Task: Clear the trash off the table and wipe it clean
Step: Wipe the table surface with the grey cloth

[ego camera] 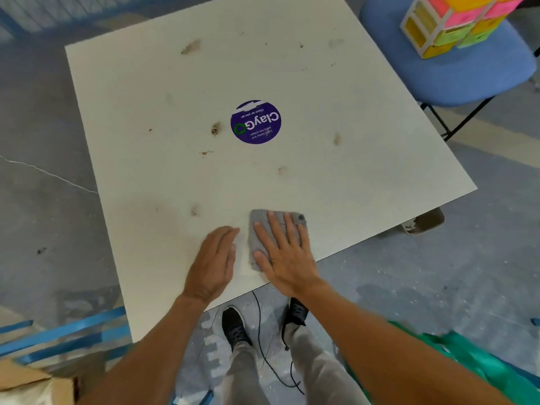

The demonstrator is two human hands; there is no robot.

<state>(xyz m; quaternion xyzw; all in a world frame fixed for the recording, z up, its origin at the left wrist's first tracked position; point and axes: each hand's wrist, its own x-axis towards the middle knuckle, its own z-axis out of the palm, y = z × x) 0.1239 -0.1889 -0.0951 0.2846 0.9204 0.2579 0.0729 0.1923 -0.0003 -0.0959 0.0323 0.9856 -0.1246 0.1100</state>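
Pressing gray cloth flat with spread right hand | left hand flat on table beside it | cloth seems soft, light; hold by palm.

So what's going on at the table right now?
A person is wiping the white table. The right hand presses flat, fingers spread, on a grey cloth close to the table's near edge. The left hand lies flat on the tabletop just beside the cloth. Most of the wiping is not yet done: brown smears and crumbs dot the surface around the round purple sticker in the middle.
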